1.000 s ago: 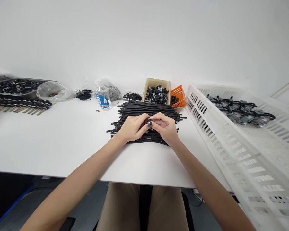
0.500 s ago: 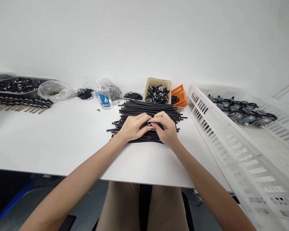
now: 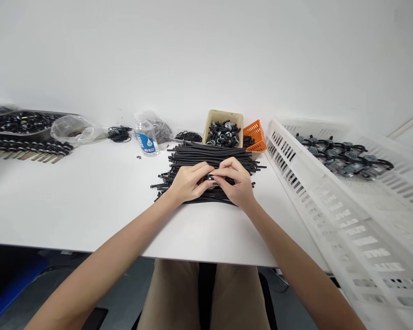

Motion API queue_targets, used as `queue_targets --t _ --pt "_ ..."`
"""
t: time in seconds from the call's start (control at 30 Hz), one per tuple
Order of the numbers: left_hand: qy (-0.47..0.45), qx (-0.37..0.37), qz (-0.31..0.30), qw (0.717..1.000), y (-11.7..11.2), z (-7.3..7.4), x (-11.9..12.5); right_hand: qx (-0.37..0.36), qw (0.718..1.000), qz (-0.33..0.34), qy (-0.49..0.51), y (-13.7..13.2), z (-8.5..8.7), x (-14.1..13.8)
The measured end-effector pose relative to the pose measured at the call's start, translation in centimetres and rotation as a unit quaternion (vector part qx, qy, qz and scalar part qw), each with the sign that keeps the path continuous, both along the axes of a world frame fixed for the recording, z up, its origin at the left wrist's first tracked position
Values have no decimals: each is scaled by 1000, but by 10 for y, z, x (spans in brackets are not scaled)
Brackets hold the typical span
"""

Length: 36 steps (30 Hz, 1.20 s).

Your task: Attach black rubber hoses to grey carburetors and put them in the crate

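Both hands meet over a pile of black rods or tubes lying crosswise on the white table. My left hand is closed, its thumb and fingers pinching a small dark part with a shiny spot. From the other side my right hand grips the same part, fingertips touching those of the left. The fingers cover most of the part, so its kind cannot be made out. Just behind the pile is a beige bin of black pieces with grey round ends.
An orange basket leans beside the bin. The large white crate at right holds several grey-and-black assemblies. Along the wall stand a clear bottle, plastic bags and black rings. A metal tray of dark parts sits far left.
The fingers have shifted slightly around the small dark part, and its shiny spot shows a little more. The whole view has moved very slightly; the surroundings stay as they were.
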State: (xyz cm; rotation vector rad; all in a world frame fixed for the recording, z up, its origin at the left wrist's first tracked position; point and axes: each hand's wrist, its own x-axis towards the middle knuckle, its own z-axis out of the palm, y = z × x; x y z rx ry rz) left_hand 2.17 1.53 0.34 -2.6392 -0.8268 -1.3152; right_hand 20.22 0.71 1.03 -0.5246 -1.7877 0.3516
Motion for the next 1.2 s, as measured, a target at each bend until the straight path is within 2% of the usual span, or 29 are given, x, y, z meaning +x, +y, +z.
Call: queue_targets --t 0.27,0.67,0.97,1.2 --pt "-7 8 -9 1000 1 -1 0 5 1000 8 6 0 1 0" --pt "-22 37 -14 999 1 1 0 70 997 -9 -11 1 -1 0" --pt "-37 27 -25 999 2 -1 -1 58 998 -26 -29 0 0 -1" --pt "-42 40 -26 998 1 1 0 83 996 -30 -32 0 0 0"
